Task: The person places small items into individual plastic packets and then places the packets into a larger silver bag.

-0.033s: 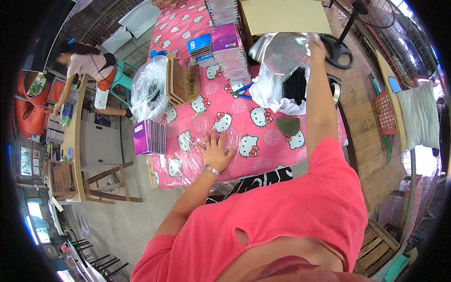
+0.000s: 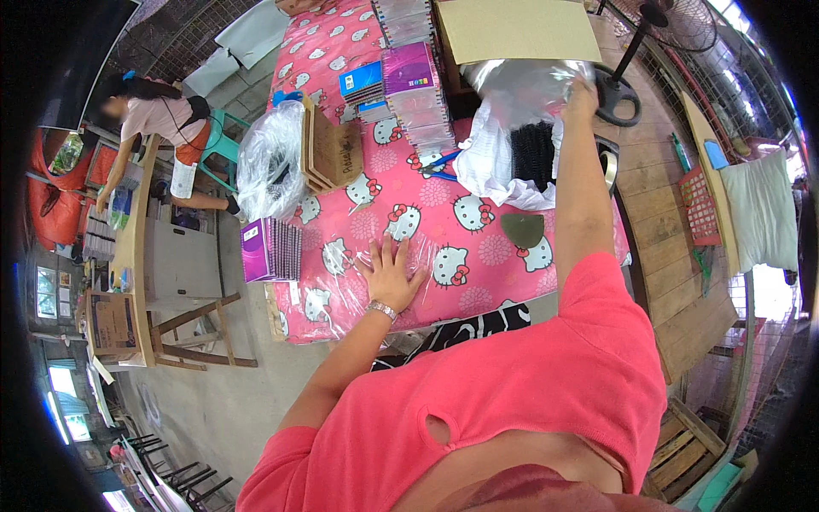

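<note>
Pink tablecloth [image 2: 444, 247] centre | my left hand [image 2: 391, 275] flat, open | right hand [image 2: 582, 92] gripping one clear plastic bag [image 2: 520, 85], upper frame

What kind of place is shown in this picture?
Probably a small packing workshop, half open to the outside. A pink cartoon-print table carries stacks of notebooks and clear plastic bags. The right hand reaches a bag, and another person works nearby.
</note>
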`<state>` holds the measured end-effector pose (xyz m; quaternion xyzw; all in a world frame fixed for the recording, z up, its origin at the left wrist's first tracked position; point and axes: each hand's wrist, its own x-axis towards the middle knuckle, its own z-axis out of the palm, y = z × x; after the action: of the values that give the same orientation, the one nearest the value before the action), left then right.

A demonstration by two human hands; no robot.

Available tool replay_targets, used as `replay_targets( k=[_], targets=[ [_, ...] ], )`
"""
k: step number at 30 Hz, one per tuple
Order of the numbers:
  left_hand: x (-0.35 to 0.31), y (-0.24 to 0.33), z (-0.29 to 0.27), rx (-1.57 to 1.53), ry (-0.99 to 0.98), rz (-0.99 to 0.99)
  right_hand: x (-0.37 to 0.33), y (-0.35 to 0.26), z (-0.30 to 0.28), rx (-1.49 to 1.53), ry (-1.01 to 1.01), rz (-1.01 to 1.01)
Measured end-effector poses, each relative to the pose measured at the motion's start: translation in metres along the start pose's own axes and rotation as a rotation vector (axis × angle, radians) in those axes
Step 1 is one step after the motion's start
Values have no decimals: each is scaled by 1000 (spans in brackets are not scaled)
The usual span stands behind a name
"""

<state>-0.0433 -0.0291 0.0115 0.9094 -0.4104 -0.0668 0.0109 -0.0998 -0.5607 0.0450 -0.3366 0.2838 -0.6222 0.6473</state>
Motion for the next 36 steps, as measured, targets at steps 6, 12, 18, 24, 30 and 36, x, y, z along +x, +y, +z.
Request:
replay_targets(
  k=[6, 12, 18, 24, 30, 36],
  targets=[
    [12, 12, -4, -25, -23, 44, 42, 21, -34, -459, 664, -174],
    [2, -1, 3, 5, -2, 1, -24, 29, -12, -1756, -90, -83],
    [-1, -3, 1, 5, 3, -23, -30, 4, 34, -2134, -311, -446],
    [7, 4, -1, -4, 19, 17, 9, 71, 85, -1828, -957, -487],
    [4, 1, 0, -13, 23, 22, 11, 121, 80, -1824, -762, -318],
    [6, -2, 2, -36, 41, 8, -24, 95, 105, -1980, -573, 202]
  ],
)
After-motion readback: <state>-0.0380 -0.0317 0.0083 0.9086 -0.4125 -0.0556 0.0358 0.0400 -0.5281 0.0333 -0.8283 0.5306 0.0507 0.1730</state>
